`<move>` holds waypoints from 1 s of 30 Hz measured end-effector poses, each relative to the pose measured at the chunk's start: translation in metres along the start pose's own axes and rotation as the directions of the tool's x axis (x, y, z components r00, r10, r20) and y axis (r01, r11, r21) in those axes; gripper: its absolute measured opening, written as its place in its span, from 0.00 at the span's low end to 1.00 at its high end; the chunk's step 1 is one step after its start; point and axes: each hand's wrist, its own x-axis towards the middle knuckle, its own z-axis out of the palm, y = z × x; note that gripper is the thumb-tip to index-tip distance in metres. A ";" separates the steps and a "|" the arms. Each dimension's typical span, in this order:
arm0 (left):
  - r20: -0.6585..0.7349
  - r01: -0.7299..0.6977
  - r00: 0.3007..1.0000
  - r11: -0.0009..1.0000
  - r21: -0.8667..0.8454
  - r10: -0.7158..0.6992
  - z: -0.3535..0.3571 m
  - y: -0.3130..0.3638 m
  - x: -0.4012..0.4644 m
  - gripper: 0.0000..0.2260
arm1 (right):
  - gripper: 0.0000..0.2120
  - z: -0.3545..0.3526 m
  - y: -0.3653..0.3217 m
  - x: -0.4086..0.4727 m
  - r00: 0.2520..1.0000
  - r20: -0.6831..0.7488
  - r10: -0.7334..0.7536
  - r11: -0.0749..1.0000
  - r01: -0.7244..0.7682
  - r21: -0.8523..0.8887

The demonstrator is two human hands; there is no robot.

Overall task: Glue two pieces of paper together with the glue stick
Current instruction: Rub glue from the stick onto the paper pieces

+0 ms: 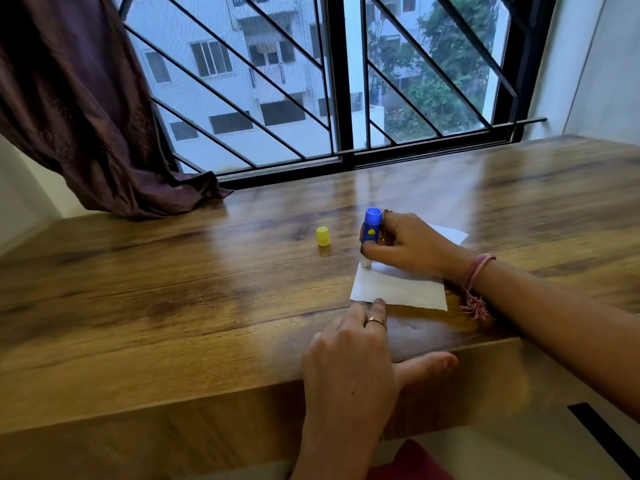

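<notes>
A white sheet of paper (pixel 398 289) lies flat on the wooden table (pixel 173 289). My right hand (pixel 408 245) grips a blue glue stick (pixel 372 225) upright, its white tip touching the sheet's far left corner. A second white paper (pixel 450 233) shows partly behind that hand. My left hand (pixel 349 355) presses straight fingertips on the sheet's near edge, with the thumb lying along the table's front edge. The yellow cap (pixel 323 236) stands on the table to the left of the glue stick.
A barred window (pixel 339 81) runs along the table's far side. A dark purple curtain (pixel 79 109) hangs at the left and spills onto the table's back left corner. White walls flank both sides.
</notes>
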 end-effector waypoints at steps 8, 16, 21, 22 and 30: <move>0.109 0.036 0.994 0.998 -0.044 -0.031 -0.008 -0.002 0.002 0.43 | 0.07 -0.015 -0.008 0.000 0.984 -0.124 0.131 0.933 -0.080 0.351; 0.035 -0.034 0.999 0.986 -0.166 0.041 0.002 -0.016 0.004 0.43 | 0.09 -0.037 -0.014 -0.035 0.980 0.070 0.184 0.746 -0.186 0.639; -0.040 0.017 0.999 0.983 -0.181 -0.025 0.002 -0.018 0.009 0.27 | 0.05 -0.026 -0.019 -0.058 0.959 0.083 0.271 0.713 -0.258 0.652; -0.045 0.033 0.998 0.986 -0.166 -0.041 0.001 -0.017 0.009 0.23 | 0.03 -0.024 -0.021 -0.059 0.955 0.071 0.289 0.710 -0.264 0.653; 0.132 0.204 0.974 0.969 -0.137 -0.187 0.006 -0.039 0.027 0.25 | 0.04 -0.011 -0.036 -0.064 0.902 0.193 0.387 0.430 -0.362 0.827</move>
